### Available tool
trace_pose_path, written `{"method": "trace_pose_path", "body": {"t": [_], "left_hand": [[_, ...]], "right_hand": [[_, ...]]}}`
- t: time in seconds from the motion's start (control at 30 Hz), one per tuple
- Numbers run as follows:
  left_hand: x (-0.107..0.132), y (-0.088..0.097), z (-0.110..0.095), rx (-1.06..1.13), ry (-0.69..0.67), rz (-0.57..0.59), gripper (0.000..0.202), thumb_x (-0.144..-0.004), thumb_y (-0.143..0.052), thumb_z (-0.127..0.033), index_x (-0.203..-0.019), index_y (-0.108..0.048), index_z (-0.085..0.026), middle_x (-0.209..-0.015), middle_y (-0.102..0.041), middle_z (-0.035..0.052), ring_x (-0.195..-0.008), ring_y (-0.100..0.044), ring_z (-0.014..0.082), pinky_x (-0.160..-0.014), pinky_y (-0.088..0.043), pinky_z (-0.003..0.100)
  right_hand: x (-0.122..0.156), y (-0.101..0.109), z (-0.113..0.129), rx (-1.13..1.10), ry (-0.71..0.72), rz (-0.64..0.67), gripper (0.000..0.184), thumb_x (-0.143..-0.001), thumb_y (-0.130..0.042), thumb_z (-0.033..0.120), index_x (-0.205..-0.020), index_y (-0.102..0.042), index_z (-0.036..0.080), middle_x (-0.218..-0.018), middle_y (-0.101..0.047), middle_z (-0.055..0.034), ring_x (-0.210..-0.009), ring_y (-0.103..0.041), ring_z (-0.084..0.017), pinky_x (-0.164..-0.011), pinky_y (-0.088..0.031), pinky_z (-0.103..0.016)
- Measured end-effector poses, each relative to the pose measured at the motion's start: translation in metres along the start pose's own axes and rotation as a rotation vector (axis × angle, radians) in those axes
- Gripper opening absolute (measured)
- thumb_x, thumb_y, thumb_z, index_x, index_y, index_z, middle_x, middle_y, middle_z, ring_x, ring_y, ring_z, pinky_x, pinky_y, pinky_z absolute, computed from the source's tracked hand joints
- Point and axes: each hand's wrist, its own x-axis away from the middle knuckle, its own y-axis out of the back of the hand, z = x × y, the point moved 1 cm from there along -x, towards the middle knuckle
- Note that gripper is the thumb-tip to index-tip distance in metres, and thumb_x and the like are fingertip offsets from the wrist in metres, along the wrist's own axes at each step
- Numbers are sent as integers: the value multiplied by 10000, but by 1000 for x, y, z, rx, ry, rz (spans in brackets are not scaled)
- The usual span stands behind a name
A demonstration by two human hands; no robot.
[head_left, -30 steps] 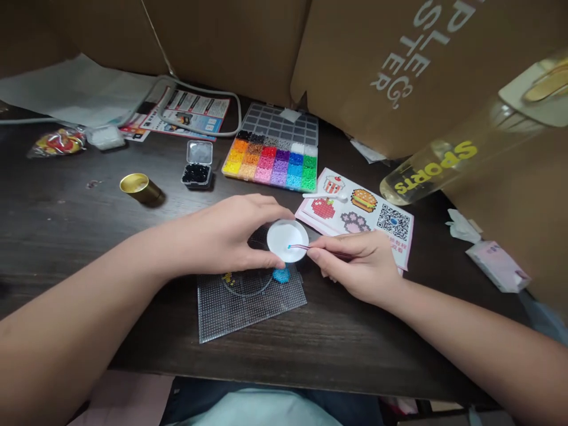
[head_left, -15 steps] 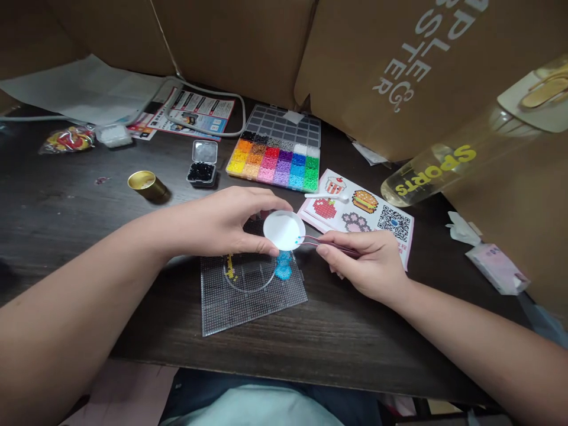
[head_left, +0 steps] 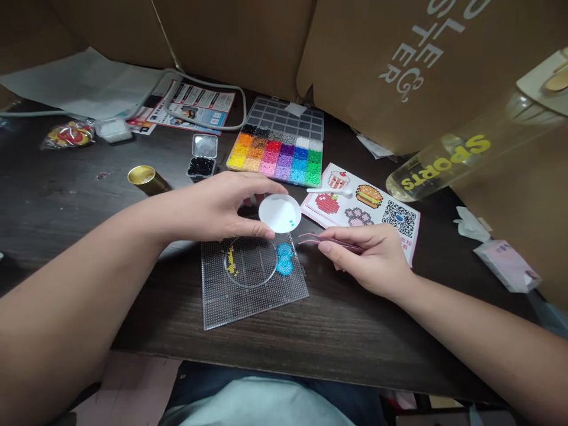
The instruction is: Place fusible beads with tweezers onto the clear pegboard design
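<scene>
My left hand [head_left: 219, 207] is closed on the rim of a small white round dish [head_left: 280, 213] with a blue bead or two on it, held just above the table. My right hand [head_left: 370, 257] pinches pink tweezers [head_left: 322, 239] whose tips point left, just right of a patch of blue beads [head_left: 285, 259]. The beads sit on a clear square pegboard [head_left: 252, 284], which also carries a clear round disc [head_left: 251, 261] and a few yellow beads [head_left: 231, 262].
A bead box [head_left: 277, 151] with coloured compartments lies behind, beside a small box of black beads [head_left: 202, 160] and a gold cap [head_left: 144, 177]. A pattern card [head_left: 361, 207] lies at right. A "SPORTS" bottle [head_left: 444, 163] and cardboard boxes [head_left: 399, 53] stand behind.
My left hand lifted the white dish up and away from the pegboard. The tweezers came off the dish and dropped beside the blue beads.
</scene>
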Motion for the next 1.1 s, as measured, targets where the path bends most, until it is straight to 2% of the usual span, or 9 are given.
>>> {"method": "trace_pose_path", "body": {"t": [0.13, 0.23, 0.37, 0.47, 0.57, 0.73, 0.9, 1.1], "left_hand": [[-1, 1, 1, -2, -16, -33, 588, -913, -777, -553, -1416, -684, -263, -1424, -724, 65, -1258, -676, 279, -978, -520, 351], [-1, 1, 1, -11, -2, -34, 587, -904, -777, -569, -1402, -694, -269, -1402, -734, 68, -1217, -690, 286, -935, -532, 358], [-2, -1, 1, -16, -26, -36, 556, -906, -770, -586, -1366, -716, -280, -1355, -754, 53, -1156, -703, 273, -874, -529, 343], [-3, -2, 3, -19, -60, -50, 541, -911, -773, -600, -1345, -723, -280, -1315, -768, 32, -1089, -713, 247, -807, -519, 327], [-2, -3, 5, -36, -84, -64, 558, -916, -754, -657, -1336, -724, -292, -1337, -763, 17, -1120, -707, 255, -789, -523, 329], [1, -2, 4, -91, -80, -81, 571, -938, -717, -689, -1368, -709, -313, -1343, -756, -18, -1089, -698, 239, -775, -517, 321], [2, 0, 4, -80, -56, -98, 630, -882, -758, -721, -1367, -715, -322, -1245, -774, -19, -979, -681, 224, -725, -504, 325], [1, -2, 4, -72, -83, -85, 592, -896, -760, -699, -1339, -726, -308, -1250, -778, -17, -991, -684, 228, -734, -504, 335]], "right_hand": [[2, -3, 2, 80, 75, 79, 136, -922, -755, 207, -947, -889, 212, -652, -749, -6, -510, -604, -124, -450, -479, -239], [1, -3, 3, 105, 105, 77, 150, -928, -748, 198, -961, -892, 224, -693, -779, -1, -538, -641, -132, -469, -510, -247], [-1, -2, 2, 132, 110, 82, 150, -948, -742, 193, -959, -890, 215, -633, -748, 8, -535, -651, -136, -489, -526, -251], [-3, 1, -1, 165, 112, 112, 162, -980, -730, 223, -952, -889, 221, -607, -729, 7, -518, -639, -133, -484, -509, -248], [-5, 4, -3, 160, 91, 149, 162, -994, -734, 262, -963, -888, 225, -624, -740, -1, -525, -650, -129, -476, -493, -234], [-4, 5, -1, 158, 147, 198, 142, -960, -753, 210, -982, -894, 213, -645, -762, -6, -482, -617, -112, -426, -440, -224], [0, 4, 1, 189, 183, 144, 131, -940, -767, 179, -938, -896, 201, -666, -784, -13, -483, -638, -118, -423, -464, -222], [1, 3, 1, 197, 206, 92, 127, -905, -791, 135, -944, -894, 199, -654, -783, 8, -486, -638, -100, -426, -492, -184]]}}
